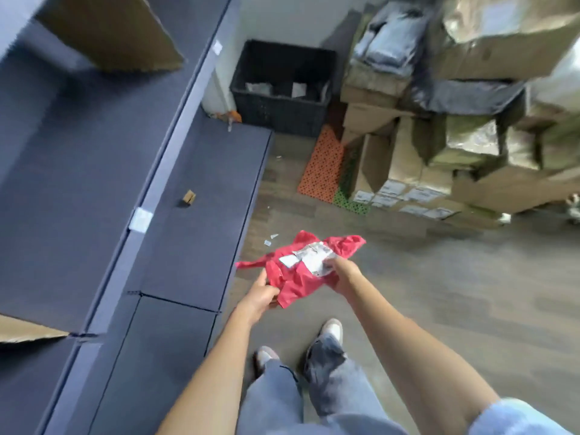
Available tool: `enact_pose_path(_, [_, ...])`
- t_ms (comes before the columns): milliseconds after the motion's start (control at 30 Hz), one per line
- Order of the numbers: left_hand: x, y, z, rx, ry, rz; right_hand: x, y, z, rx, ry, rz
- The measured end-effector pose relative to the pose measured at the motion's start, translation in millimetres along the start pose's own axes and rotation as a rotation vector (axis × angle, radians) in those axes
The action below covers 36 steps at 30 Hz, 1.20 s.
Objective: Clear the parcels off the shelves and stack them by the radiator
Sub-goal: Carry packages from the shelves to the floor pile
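Observation:
A crumpled red plastic parcel with a white label hangs in front of me above the floor. My left hand grips its near left edge and my right hand grips its right side next to the label. The dark grey shelves run along my left; a brown cardboard box sits on an upper shelf and another box corner shows at the lower left. A tiny cardboard box lies on the lowest shelf. A tall pile of boxes and bagged parcels stands at the far right.
A black plastic crate stands on the floor in the far corner by the wall. An orange and green patterned mat lies beside the pile. Paper scraps dot the wooden floor. My legs and shoes show below.

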State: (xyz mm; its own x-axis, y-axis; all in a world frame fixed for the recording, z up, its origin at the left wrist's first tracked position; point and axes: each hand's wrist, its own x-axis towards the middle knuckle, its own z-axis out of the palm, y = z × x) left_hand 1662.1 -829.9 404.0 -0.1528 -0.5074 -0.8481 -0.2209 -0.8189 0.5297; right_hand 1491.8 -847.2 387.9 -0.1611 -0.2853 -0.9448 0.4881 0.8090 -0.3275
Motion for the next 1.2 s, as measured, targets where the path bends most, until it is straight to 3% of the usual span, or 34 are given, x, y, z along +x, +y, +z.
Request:
enact_pose_path(133, [-10.5,107.6,59.5,0.094,-0.015,0.255,-59.8,-112.5,-43.1,0.025,-0.018,-0.253])
enact_pose_path(233, [-7.9,173.8,97.3,0.117,-0.008,0.292,-95.8,-177.3,-70.0,0.161,-0.058,-0.396])
enact_pose_path(333, [-8.5,225.6,113.6,0.201,-0.127,0.284,-112.7,-227.6,-75.9,0.217,-0.055,-0.465])
enact_pose_path(467, [10.1,292.0,97.4,0.275,-0.207,0.262,-111.0,-286.4,-60.0,0.224,-0.054,-0.483])
enact_pose_path(767, [96.1,435.9,36.8,0.445,-0.152,0.209,-74.1,-375.4,-23.4,0.36,-0.043,-0.417])
enact_pose_path(1033, [139.7,527.3,69.8,0.509,-0.166,0.213,-46.5,-478.4,-35.4,0.388,0.016,-0.492])
enact_pose_path(1200, [156.9,565.4,92.0,0.503,-0.078,0.244,-29.0,-570.5,-76.2,0.456,0.058,-0.598])
